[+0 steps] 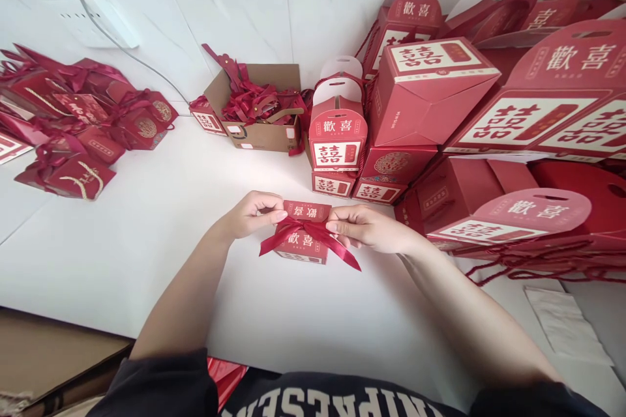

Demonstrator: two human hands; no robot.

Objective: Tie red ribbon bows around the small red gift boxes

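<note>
A small red gift box (pixel 304 211) with white Chinese characters stands on the white table in front of me. Across its top lies a dark red satin ribbon (pixel 344 254) tied in a bow, its two tails spreading down to the left and right. My left hand (pixel 255 214) pinches the ribbon at the box's left side between thumb and forefinger. On the right side, my right hand (pixel 362 228) grips the other part of the bow, thumb and fingers closed. The knot sits between both hands; the pinched loops are partly hidden by the fingers.
A cardboard box (pixel 264 137) full of red ribbons stands by the tiled wall. Stacked red gift boxes (pixel 440 98) fill the right side. Several red bags with ribbons (pixel 88 137) lie at the left. White tissues (pixel 562 322) lie at the right edge.
</note>
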